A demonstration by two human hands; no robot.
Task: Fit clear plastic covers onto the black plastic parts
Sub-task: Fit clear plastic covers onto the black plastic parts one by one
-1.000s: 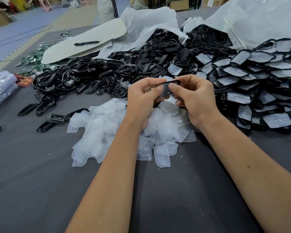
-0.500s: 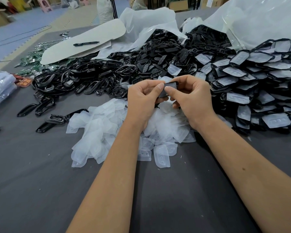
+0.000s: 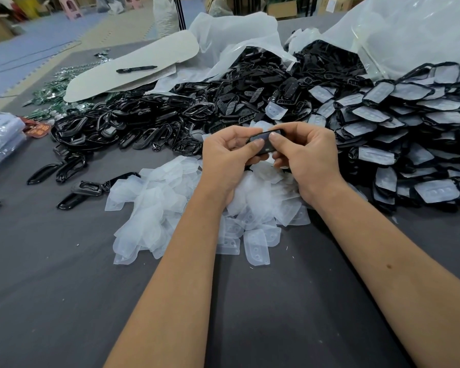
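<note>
Both hands meet above the table's middle and pinch one black plastic part (image 3: 265, 141) with a clear cover on its face. My left hand (image 3: 227, 158) grips its left end, thumb pressing on top. My right hand (image 3: 307, 155) grips the right end, thumb beside the left one. Under the hands lies a heap of loose clear covers (image 3: 157, 208). A long pile of bare black parts (image 3: 133, 126) runs behind it. To the right sits a stack of covered black parts (image 3: 398, 120).
The grey table (image 3: 51, 288) holds a few stray black parts (image 3: 72, 166) at the left, a wrapped packet (image 3: 0, 139) at the left edge, and white boards with a pen (image 3: 136, 69) at the back. Big plastic bags (image 3: 409, 27) rise behind the piles.
The hands stayed together over the clear covers. The thumbs have shifted along the black part, and the part has turned slightly between the fingers.
</note>
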